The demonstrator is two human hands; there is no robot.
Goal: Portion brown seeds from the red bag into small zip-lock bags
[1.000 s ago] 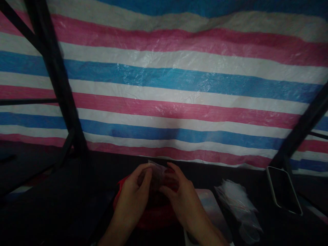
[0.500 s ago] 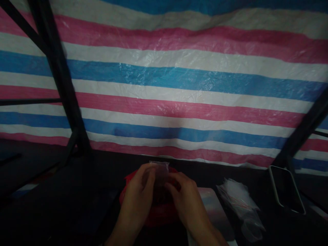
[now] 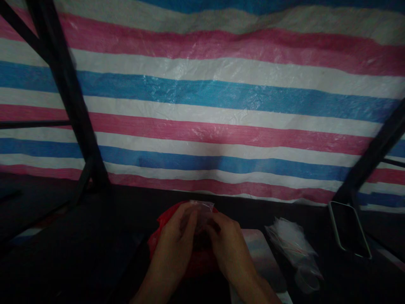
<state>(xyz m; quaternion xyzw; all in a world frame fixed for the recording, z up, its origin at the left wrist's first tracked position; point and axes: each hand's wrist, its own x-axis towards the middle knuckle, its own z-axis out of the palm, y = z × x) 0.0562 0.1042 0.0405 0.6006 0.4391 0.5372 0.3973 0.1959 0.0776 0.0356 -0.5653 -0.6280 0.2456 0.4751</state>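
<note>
Between my two hands is a small clear plastic bag [image 3: 202, 207], its top edge sticking up past my fingers. My left hand [image 3: 179, 228] is closed on the bag's left side, thumb against it. On the right side, my right hand [image 3: 225, 236] pinches the bag with thumb and fingers. Below them lies a red plastic bag [image 3: 201, 264], spread open, with dark contents too dim to make out. My hands hide much of both bags.
Right of my hands lies a shiny flat silvery thing [image 3: 262, 253]. Beyond it are a pile of clear plastic bags [image 3: 292, 240], a small clear round cup [image 3: 306, 280] and a phone [image 3: 349, 230]. Dark metal posts [image 3: 77, 114] stand before a striped plastic sheet [image 3: 221, 109].
My hands and the small clear bag have shifted slightly right in the picture, while the surroundings have slid slightly left. Both hands keep their grip on the bag.
</note>
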